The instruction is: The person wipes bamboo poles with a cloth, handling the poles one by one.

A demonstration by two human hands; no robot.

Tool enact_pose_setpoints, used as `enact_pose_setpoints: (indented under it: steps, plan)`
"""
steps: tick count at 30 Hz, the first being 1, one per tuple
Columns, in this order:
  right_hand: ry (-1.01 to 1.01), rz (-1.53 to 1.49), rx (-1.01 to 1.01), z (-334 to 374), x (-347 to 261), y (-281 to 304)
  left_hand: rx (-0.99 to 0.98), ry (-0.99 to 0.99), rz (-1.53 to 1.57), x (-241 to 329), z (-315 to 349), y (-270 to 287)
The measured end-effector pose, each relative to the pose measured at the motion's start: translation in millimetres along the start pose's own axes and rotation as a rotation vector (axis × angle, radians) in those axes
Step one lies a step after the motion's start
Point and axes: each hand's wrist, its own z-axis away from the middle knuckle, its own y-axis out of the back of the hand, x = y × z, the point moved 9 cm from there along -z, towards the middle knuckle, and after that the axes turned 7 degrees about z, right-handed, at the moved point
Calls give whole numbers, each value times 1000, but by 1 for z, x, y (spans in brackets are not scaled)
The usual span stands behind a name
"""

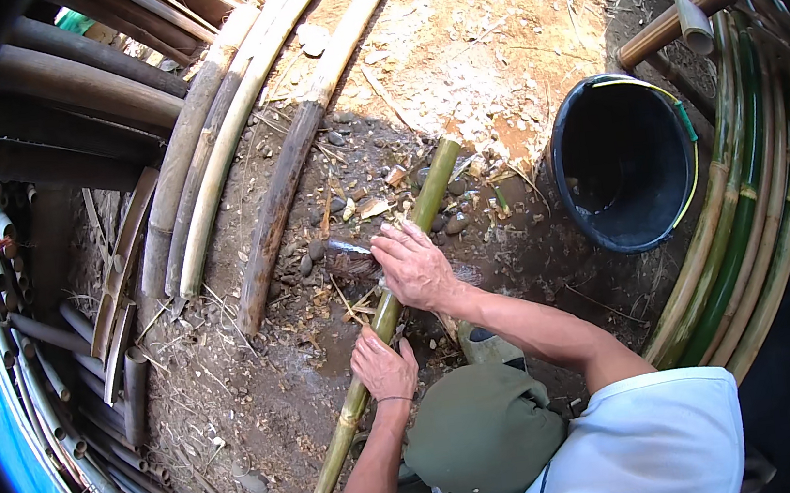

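Observation:
A green-yellow bamboo pole (432, 187) runs aslant from the lower middle to the upper middle. Lower down, my left hand (384, 366) is closed around it, with a thin dark band on the wrist. My right hand (414, 266) presses over the pole farther up, fingers bent across its top. Beside its fingers a dark, shiny, crumpled-looking thing (350, 259) pokes out to the left; its kind is unclear. A similar glossy bit shows right of the hand. Whatever lies under the palm is hidden.
A black bucket (629, 176) with a yellow-green handle stands at right, beside long bamboo poles (746, 206). Several more poles (265, 217) lie at upper left, with a stack at far left. Stones (456, 223) and chips litter the soil. Dark green cloth (479, 427) bulges below my hands.

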Motion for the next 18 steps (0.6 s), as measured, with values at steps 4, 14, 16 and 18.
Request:
enact_pose_setpoints:
  steps: [4,14,16,18]
  plan:
    - [-31,152,52,-30,54,17,-240,206,212,-34,-15,-27]
    - [34,107,38,-22,45,17,-735,287,526,-50,-39,-57]
    - [50,204,102,-39,70,25,-801,323,660,-52,-39,-58]
    - [-99,238,120,-66,116,45,-852,361,679,-59,-37,-63]
